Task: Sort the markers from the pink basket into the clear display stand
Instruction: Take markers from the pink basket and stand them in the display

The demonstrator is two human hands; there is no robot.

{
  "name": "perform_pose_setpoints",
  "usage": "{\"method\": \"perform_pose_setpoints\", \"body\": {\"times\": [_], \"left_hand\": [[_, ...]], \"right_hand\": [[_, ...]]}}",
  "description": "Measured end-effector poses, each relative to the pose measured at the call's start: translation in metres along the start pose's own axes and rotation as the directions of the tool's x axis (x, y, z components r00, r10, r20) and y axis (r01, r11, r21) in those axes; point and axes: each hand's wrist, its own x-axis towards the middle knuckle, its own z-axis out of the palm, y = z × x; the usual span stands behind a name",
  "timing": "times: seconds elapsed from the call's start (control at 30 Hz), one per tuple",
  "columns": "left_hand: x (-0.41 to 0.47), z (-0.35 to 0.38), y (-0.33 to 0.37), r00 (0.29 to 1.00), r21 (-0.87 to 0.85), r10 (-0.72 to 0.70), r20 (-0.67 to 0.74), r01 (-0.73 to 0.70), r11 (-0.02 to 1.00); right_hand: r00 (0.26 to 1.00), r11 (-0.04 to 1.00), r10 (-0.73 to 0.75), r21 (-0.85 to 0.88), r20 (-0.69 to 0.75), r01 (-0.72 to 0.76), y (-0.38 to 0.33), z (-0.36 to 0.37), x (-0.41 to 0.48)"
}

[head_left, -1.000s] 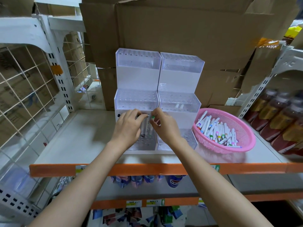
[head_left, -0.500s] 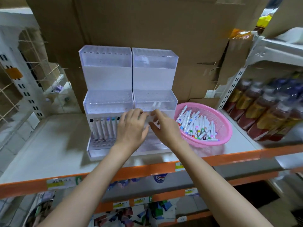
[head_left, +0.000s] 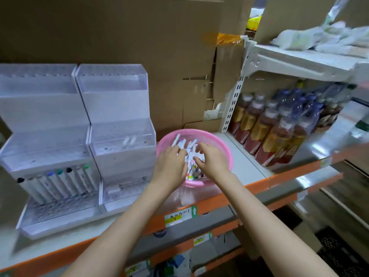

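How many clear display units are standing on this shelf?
2. The left unit holds a row of markers in its bottom tier; the right unit stands right beside it, next to the pink basket.

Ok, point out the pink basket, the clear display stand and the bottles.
pink basket (head_left: 203, 132): head view, far rim.
clear display stand (head_left: 113, 104): head view, white back panel of right half.
bottles (head_left: 273, 140): head view, label of a front bottle.

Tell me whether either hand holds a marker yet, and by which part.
Cannot tell. The left hand and right hand are both in the pink basket, fingertips among the loose markers, but no grip on any one shows.
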Motion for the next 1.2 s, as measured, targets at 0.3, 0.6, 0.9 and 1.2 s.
{"method": "perform_pose_setpoints", "body": {"times": [0.3,0.6,0.9,1.2], "left_hand": [[0.043,0.039,-0.002,0.952,0.02,-0.253,0.17,0.253,0.967],[0.061,0.043,-0.006,0.948,0.031,-0.307,0.086,0.305,0.952],[0.058,0.04,-0.001,0.955,-0.015,-0.26,0.14,0.265,0.964],[0.055,0.03,-0.004,0.941,-0.213,-0.309,0.138,0.332,0.919]], "right_hand": [[0.969,0.994,0.056,-0.108,0.242,-0.03,0.034,0.005,0.029],[0.957,0.989,0.143,-0.011,0.254,-0.145,0.04,0.006,0.049],[0.938,0.966,0.192,0.115,0.288,-0.233,0.038,0.003,0.048],[0.883,0.943,0.224,0.136,0.412,-0.303,0.028,-0.009,0.05]]}}
